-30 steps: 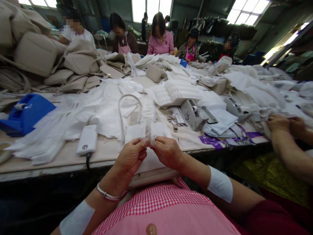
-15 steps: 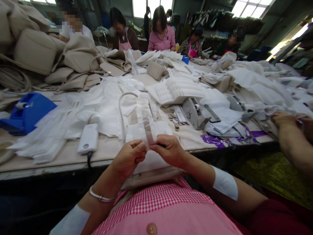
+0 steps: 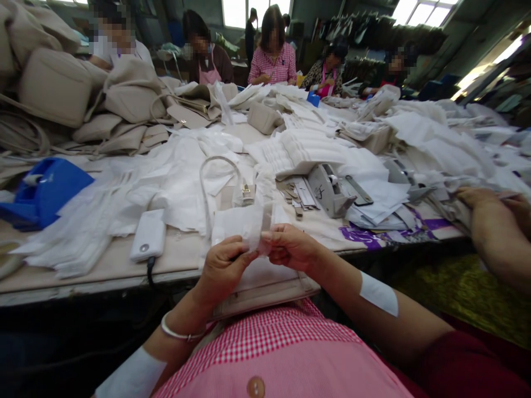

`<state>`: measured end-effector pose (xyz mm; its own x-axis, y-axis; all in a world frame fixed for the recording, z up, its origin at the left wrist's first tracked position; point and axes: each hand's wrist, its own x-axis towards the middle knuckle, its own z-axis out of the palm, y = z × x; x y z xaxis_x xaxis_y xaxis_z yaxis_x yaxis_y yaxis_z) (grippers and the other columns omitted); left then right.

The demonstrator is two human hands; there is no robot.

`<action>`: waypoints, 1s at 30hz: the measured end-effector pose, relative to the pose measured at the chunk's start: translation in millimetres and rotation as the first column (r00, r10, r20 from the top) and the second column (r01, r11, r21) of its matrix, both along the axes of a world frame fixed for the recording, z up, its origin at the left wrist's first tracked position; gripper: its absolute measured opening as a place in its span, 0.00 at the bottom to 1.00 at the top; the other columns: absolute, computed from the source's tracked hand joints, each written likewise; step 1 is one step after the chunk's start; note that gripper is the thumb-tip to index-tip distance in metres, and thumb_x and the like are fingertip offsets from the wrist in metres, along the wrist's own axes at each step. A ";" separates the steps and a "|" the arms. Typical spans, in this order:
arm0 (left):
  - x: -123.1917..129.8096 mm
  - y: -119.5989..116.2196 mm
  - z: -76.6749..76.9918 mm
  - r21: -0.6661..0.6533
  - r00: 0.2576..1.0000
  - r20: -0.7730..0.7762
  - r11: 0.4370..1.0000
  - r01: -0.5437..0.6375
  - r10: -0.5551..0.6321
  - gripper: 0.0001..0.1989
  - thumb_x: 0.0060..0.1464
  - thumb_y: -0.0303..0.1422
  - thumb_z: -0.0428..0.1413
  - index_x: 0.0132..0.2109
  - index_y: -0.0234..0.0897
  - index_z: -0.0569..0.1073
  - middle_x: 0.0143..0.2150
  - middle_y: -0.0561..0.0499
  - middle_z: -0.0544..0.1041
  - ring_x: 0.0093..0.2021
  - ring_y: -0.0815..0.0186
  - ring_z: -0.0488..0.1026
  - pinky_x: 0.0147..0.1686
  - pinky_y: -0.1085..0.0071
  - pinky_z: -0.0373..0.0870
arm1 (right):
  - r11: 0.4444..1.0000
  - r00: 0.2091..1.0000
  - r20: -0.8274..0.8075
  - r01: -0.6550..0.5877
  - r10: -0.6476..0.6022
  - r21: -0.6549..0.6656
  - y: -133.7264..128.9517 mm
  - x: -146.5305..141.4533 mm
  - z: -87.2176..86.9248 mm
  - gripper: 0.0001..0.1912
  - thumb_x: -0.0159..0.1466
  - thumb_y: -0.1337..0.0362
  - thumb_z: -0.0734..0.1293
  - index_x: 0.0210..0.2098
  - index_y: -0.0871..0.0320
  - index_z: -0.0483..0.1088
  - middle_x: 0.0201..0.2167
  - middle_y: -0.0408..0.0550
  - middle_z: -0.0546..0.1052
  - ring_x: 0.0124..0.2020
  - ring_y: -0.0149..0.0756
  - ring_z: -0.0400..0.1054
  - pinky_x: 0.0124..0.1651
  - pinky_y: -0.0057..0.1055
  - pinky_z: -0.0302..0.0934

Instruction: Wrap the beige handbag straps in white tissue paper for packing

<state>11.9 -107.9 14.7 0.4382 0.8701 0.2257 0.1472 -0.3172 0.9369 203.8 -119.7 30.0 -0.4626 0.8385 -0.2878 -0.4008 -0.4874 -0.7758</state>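
Note:
Between my two hands is a strip of thin white wrapping (image 3: pixel 265 190) around a beige strap. My left hand (image 3: pixel 226 265) pinches the wrapping from the left, fingers curled. My right hand (image 3: pixel 290 246) pinches it from the right, close to the left fingertips. Under and behind them lies a beige bag (image 3: pixel 265 296), partly covered by white sheets, at the table's front edge against the apron. A gold clasp (image 3: pixel 248 191) shows just left of the wrapped strap. A thin beige handle (image 3: pixel 202 182) arches up at the left.
A white power bank (image 3: pixel 148 235) with a black cable and a blue tape dispenser (image 3: pixel 45 190) are at left. A grey dispenser (image 3: pixel 329 190) and phone (image 3: pixel 357 190) stand right. Beige bags (image 3: pixel 56 83) pile up back left. Another person's hands (image 3: pixel 485 207) work at right; several people sit opposite.
The wrapped strap has swung to the right and its upper part has shifted, uncovering the gold clasp. Both hands have moved slightly right, with the fingers regripped on the wrapping.

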 end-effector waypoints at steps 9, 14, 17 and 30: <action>0.4 2.2 11.9 -0.312 1.000 0.006 0.950 0.009 -0.007 0.15 0.56 0.44 0.57 0.31 0.36 0.73 0.22 0.57 0.62 0.23 0.71 0.58 0.23 0.74 0.54 | 0.753 0.575 0.644 -0.071 -0.505 0.654 -9.6 -22.2 -1.1 0.14 0.62 0.59 0.66 0.23 0.60 0.69 0.20 0.41 0.66 0.23 0.27 0.56 0.27 0.27 0.49; 19.6 0.2 -2.0 -0.539 0.948 0.171 0.831 -0.138 0.268 0.16 0.49 0.45 0.63 0.34 0.35 0.76 0.21 0.58 0.64 0.21 0.73 0.55 0.20 0.75 0.50 | 0.548 0.188 0.688 -0.477 -0.701 0.687 -17.0 -25.5 -12.2 0.12 0.67 0.67 0.58 0.31 0.63 0.71 0.29 0.52 0.72 0.28 0.33 0.61 0.31 0.30 0.52; 19.7 0.4 -3.8 -0.460 0.948 0.142 0.867 -0.192 0.285 0.14 0.50 0.42 0.63 0.37 0.36 0.78 0.25 0.55 0.70 0.23 0.72 0.59 0.22 0.75 0.55 | 0.613 0.405 0.734 -0.405 -0.545 0.679 -15.6 -14.1 -6.0 0.09 0.65 0.64 0.62 0.34 0.62 0.71 0.29 0.48 0.71 0.28 0.31 0.61 0.31 0.28 0.54; 4.0 -2.0 2.2 -0.005 0.994 -0.073 0.997 -0.077 0.077 0.09 0.53 0.34 0.62 0.28 0.36 0.74 0.25 0.54 0.65 0.27 0.70 0.61 0.27 0.73 0.59 | 0.912 0.845 0.408 0.202 -0.346 0.356 -6.3 -17.4 5.4 0.15 0.54 0.56 0.72 0.22 0.60 0.67 0.16 0.37 0.63 0.17 0.24 0.50 0.21 0.25 0.44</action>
<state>15.9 -109.9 16.9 0.3847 0.9035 0.1890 0.2386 -0.2951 0.9252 186.5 -126.0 35.4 -0.0790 0.9881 -0.1322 -0.0529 -0.1366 -0.9892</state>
